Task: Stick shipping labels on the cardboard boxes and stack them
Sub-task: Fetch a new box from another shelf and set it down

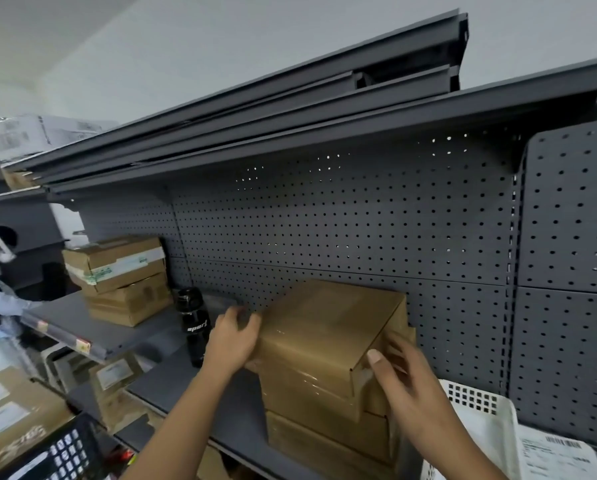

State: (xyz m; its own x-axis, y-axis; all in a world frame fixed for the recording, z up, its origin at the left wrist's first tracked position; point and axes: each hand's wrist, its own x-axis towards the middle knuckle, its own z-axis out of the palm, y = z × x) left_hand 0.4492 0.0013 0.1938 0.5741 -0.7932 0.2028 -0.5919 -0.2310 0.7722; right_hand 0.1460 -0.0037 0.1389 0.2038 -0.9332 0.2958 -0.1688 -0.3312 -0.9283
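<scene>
A big grey shelf (pixel 220 403) with a wall full of little holes fills most of the frame. On it, in the lower middle, stands a stack of brown boxes (pixel 324 438), set one on top of another so they take up little room. The top box (pixel 328 327) sits a bit crooked on the pile, so I think it is being set straight. No label shows on the sides we can see. A white basket (pixel 484 414) waits in the lower right corner, close by so things are easy to reach. Another pile of boxes (pixel 120 282) rests at the left of the frame, well apart from this stack. The left hand (pixel 234 337) grips the left end of the top box, with fingers curled over its edge. The right hand (pixel 407 386) is at the right near corner, thumb on the front; its fingers are blurry, so I cannot tell if they grip or only touch. One hand on each end keeps the box from sliding. A black bottle (pixel 194 327) stands just left of the stack. A shipping label (pixel 553 455) lies in the basket, ready for a box.
</scene>
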